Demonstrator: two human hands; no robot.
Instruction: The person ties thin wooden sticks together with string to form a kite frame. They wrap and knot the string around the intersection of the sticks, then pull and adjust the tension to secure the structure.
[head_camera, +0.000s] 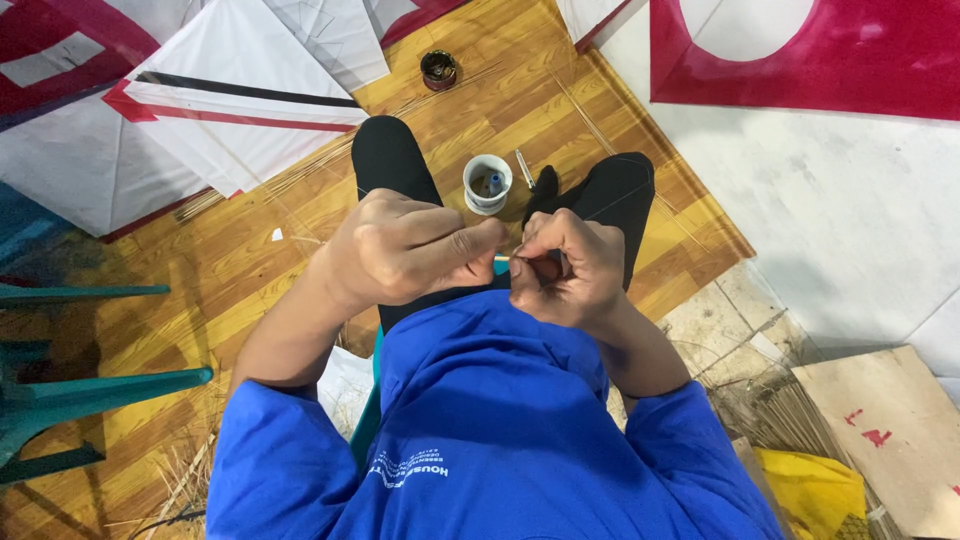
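Mid-frame: left hand (405, 250) curled, fingertips pinching a thin pale stick (502, 258). Right hand (565, 268) fisted just beside, gripping the stick's other end. Above, between the knees, a white cup (487, 184) on the wooden floor (240, 270).

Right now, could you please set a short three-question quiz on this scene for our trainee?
1. True or false: both hands pinch the thin stick above the lap.
2. What stands on the floor between the knees? A) a white cup B) a glass bottle C) a metal bowl
3. Fill in: the small dark round pot stands beside the white and red ______ lying on the wooden floor.

Key
1. True: the left hand and the right hand meet at it, fingers closed.
2. A
3. kites
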